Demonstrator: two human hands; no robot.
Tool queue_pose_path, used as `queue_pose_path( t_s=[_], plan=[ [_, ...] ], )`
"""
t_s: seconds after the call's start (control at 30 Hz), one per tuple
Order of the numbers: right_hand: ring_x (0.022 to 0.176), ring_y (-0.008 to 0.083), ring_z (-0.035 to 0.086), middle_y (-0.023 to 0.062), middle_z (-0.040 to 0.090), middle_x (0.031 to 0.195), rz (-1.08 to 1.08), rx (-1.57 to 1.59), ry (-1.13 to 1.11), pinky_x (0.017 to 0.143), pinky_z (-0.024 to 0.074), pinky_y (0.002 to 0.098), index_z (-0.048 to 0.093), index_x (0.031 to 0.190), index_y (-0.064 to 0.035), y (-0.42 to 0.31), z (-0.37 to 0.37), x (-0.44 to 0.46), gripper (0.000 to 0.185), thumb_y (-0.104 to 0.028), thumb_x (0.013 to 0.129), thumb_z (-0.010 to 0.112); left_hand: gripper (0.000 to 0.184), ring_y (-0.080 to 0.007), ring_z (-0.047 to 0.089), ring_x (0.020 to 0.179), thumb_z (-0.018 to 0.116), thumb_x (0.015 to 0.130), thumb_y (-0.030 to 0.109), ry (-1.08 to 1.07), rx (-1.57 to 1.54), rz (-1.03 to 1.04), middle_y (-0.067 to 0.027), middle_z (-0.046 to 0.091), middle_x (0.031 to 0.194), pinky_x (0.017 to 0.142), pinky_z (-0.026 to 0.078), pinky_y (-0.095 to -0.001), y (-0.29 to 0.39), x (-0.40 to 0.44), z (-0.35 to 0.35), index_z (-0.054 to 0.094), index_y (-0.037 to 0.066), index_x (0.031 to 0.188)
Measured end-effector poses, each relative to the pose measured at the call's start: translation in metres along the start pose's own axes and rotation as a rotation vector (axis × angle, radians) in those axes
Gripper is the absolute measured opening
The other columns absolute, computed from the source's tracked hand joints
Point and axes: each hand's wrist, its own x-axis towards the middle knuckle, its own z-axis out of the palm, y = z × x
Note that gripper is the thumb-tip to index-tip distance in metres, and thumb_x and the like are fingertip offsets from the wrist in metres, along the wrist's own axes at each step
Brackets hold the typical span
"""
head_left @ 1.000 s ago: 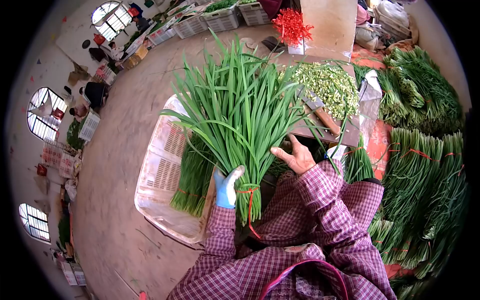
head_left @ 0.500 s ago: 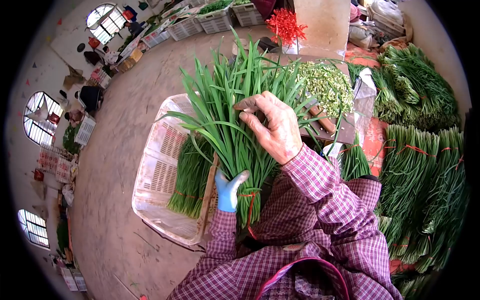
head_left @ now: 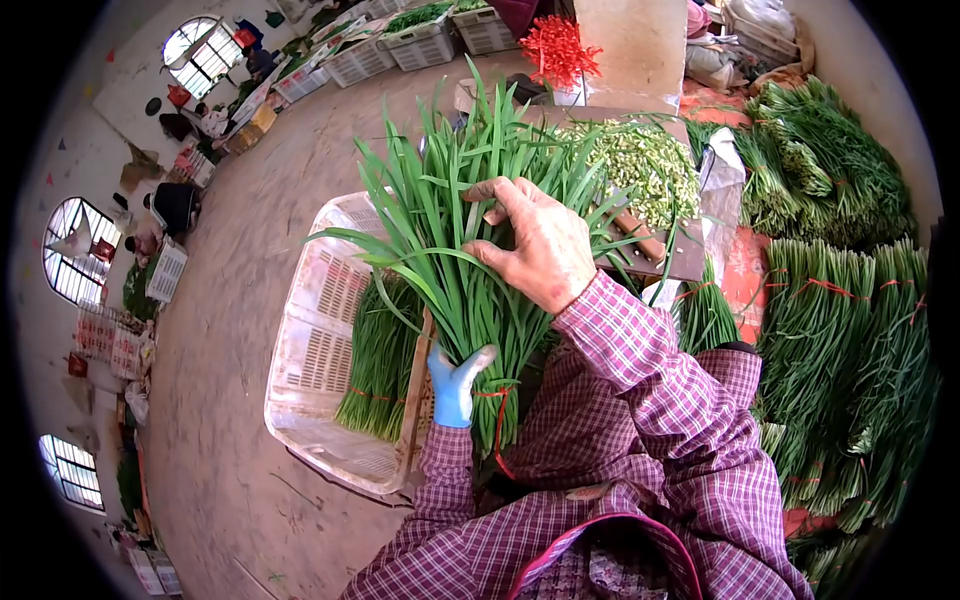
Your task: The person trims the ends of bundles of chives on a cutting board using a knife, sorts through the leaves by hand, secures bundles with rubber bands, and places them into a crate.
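Note:
Blue-gloved, my left hand (head_left: 455, 385) grips the lower part of a bundle of garlic chives (head_left: 470, 300), thumb across the stalks. Just below the thumb, a red tie (head_left: 492, 393) rings the bundle, its loose end hanging down. The long flat leaves fan out upward. My right hand (head_left: 540, 245), bare, is over the leaves with the thumb held apart from the curled fingers. Its thumb tip is at an arching leaf; the tips of some fingers are hidden. To the left, a white plastic crate (head_left: 310, 330) holds another tied bundle (head_left: 380, 350).
Ahead right, a brown board (head_left: 688, 262) bears chopped stalk ends (head_left: 650, 175) and a wooden-handled knife (head_left: 640, 237). A cluster of red ties (head_left: 560, 50) is beyond it. Stacked tied bundles (head_left: 820, 340) line the right side. People and crates (head_left: 425, 45) are across the floor.
My right thumb has moved away from the fingers, down and left to the arching leaf. The hand has shifted slightly left. My left hand keeps its grip on the bundle.

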Motion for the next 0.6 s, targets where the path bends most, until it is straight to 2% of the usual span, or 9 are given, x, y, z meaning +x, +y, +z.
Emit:
queue_pose_path(
  t_s=[0.17,0.23,0.27,0.37,0.43,0.47,0.53,0.6],
  plan=[
    [0.08,0.0286,0.066,0.0055,0.066,0.087,0.045,0.034,-0.012,0.069,0.0509,0.0419,0.053,0.116,-0.0113,0.0,0.0,-0.001,0.054,-0.029,0.072,0.078,0.045,-0.0128,0.064,0.085,0.067,0.077,0.0,0.011,0.013,-0.009,-0.0061,0.064,0.103,0.076,0.054,-0.0262,0.0,0.0,-0.002,0.052,0.001,0.119],
    [0.08,0.0292,0.066,0.0056,0.067,0.085,0.105,0.053,-0.013,0.069,0.0507,0.0428,0.051,0.117,-0.0098,0.0,-0.001,0.001,0.057,-0.029,0.071,0.079,0.05,-0.0207,0.068,0.086,0.067,0.077,-0.008,0.007,-0.023,-0.004,-0.013,0.064,0.106,0.079,0.059,-0.0334,-0.006,0.002,-0.007,0.05,-0.004,0.124],
    [0.08,0.0292,0.066,0.0056,0.067,0.085,0.107,0.052,-0.013,0.069,0.0507,0.0428,0.051,0.117,-0.0098,0.0,0.0,0.0,0.057,-0.029,0.071,0.079,0.05,-0.0207,0.068,0.086,0.067,0.077,-0.008,0.006,-0.023,-0.006,-0.013,0.064,0.106,0.079,0.059,-0.0334,-0.008,0.001,-0.007,0.05,-0.004,0.124],
    [0.078,0.028,0.066,0.0047,0.066,0.082,0.099,0.054,-0.04,0.068,0.0504,0.042,0.054,0.112,-0.011,0.001,0.003,-0.001,0.05,-0.029,0.072,0.078,0.052,-0.0215,0.068,0.086,0.067,0.078,-0.008,0.018,-0.022,-0.033,-0.014,0.064,0.106,0.078,0.059,-0.0335,-0.009,0.001,-0.008,0.047,-0.005,0.126],
    [0.072,0.023,0.065,0.0032,0.065,0.078,0.069,0.069,-0.023,0.066,0.0503,0.0368,0.059,0.107,-0.0097,0.001,0.005,-0.002,0.044,-0.028,0.072,0.079,0.053,-0.0229,0.069,0.084,0.067,0.079,-0.008,0.001,-0.035,-0.018,-0.0152,0.064,0.106,0.078,0.059,-0.0336,-0.011,0.002,-0.01,0.045,-0.005,0.127],
    [0.072,0.023,0.065,0.0032,0.065,0.078,0.071,0.07,-0.023,0.066,0.0503,0.0368,0.059,0.107,-0.0097,0.001,0.007,-0.003,0.044,-0.028,0.072,0.079,0.053,-0.0229,0.069,0.084,0.067,0.079,-0.008,0.001,-0.034,-0.02,-0.0152,0.064,0.106,0.078,0.059,-0.0336,-0.013,0.002,-0.011,0.045,-0.005,0.127],
    [0.073,0.026,0.064,0.0033,0.063,0.08,0.054,0.06,-0.016,0.065,0.0492,0.0411,0.062,0.095,-0.0112,0.002,0.009,-0.004,0.031,-0.03,0.075,0.076,0.051,-0.0235,0.069,0.085,0.066,0.08,-0.008,0.031,-0.047,-0.056,-0.0156,0.064,0.105,0.078,0.06,-0.0337,-0.014,0.002,-0.011,0.046,-0.005,0.127],
    [0.073,0.0266,0.064,0.0036,0.062,0.08,0.052,0.042,-0.014,0.064,0.049,0.0415,0.062,0.092,-0.0105,0.004,0.013,-0.005,0.03,-0.031,0.075,0.075,0.05,-0.0235,0.069,0.085,0.065,0.081,-0.008,0.019,-0.03,-0.048,-0.0154,0.064,0.105,0.078,0.06,-0.0337,-0.014,0.001,-0.012,0.046,-0.005,0.126]
  ],
)
